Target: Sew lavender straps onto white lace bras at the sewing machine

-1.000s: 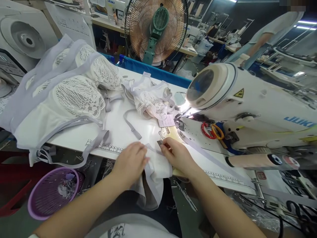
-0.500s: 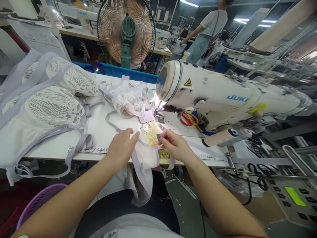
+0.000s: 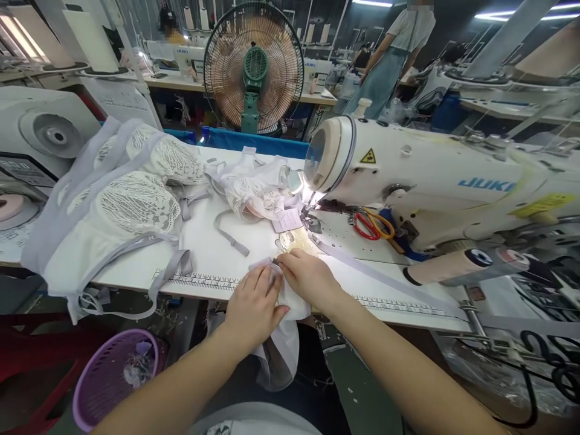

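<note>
Both my hands meet at the front edge of the sewing table. My left hand has its fingers closed over the edge of a white and pale grey bra, whose lower part hangs down over my lap. My right hand pinches a small dark grey piece against that edge, beside my left fingertips. What the piece is I cannot make out. Just behind my right hand lies a shiny yellow plate, partly covered. A loose grey strap lies left of it.
The white sewing machine stands right, its needle lamp lit. Red-handled scissors lie under its arm. White lace bras are piled left; another lace bra lies near the needle. A purple basket stands below; a fan is behind.
My left hand has moved down and taken hold of the bra's edge. My right hand has brought the small grey piece left against it. The camera view has turned left.
</note>
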`<state>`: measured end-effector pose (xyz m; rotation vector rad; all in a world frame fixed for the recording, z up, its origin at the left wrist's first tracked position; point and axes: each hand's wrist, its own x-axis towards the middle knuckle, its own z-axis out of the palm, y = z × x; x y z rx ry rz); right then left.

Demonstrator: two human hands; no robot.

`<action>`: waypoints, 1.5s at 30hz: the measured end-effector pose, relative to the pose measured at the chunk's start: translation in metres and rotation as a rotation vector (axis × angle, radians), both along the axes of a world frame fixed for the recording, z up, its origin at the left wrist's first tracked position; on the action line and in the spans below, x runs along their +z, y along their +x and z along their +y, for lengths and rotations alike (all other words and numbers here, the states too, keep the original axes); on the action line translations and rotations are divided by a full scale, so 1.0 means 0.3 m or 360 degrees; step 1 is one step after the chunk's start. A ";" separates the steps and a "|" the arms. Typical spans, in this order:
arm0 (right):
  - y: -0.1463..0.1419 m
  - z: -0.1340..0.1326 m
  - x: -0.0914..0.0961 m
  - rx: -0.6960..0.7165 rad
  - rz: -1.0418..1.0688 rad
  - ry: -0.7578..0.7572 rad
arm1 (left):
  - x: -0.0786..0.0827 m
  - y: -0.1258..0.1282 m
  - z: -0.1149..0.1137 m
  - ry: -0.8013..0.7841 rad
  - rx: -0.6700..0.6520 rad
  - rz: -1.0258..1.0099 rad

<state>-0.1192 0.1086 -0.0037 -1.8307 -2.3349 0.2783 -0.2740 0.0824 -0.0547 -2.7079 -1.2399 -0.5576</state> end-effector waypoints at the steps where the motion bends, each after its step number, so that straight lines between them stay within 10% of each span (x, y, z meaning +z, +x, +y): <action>1: -0.005 0.005 -0.004 0.0005 -0.0018 -0.0009 | -0.002 0.000 0.001 -0.0005 0.0002 -0.0004; 29: 0.028 -0.013 0.012 0.0203 -0.0442 -0.0139 | 0.007 0.012 0.008 -0.0010 0.0048 -0.0066; 45: -0.005 0.016 -0.001 0.0022 -0.0091 -0.0217 | -0.003 0.013 0.010 0.0062 0.0037 -0.0081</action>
